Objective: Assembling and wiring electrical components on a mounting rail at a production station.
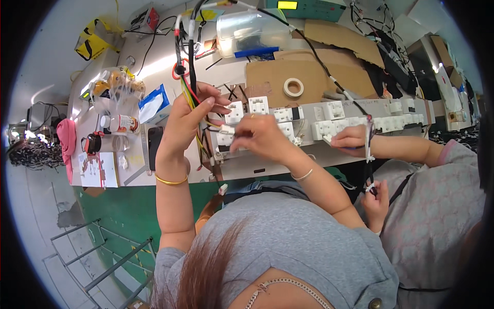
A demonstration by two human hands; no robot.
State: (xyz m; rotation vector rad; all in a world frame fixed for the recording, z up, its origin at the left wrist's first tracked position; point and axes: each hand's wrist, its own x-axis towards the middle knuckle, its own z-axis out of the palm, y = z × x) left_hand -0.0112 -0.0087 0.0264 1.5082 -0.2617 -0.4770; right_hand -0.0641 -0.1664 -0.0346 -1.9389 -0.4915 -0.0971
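Observation:
A black-sleeved wire harness (191, 51) with loose red, yellow and green wires runs down through my left hand (191, 112), whose fingers are closed round it. My right hand (263, 136) pinches a small white connector (227, 130) on the wire ends, just right of my left hand. Behind and beside my hands stand white socket blocks (258, 105) on the table's front part. Another white connector (223, 189) dangles on a wire below the table edge.
At right a co-worker's hand (348, 138) touches a row of white blocks (396, 123); the other hand (375, 205) holds a cable. A tape roll (293, 87) lies on cardboard (275, 77). Bottles (121, 124), a phone (155, 148) and a clear bin (252, 33) also occupy the table.

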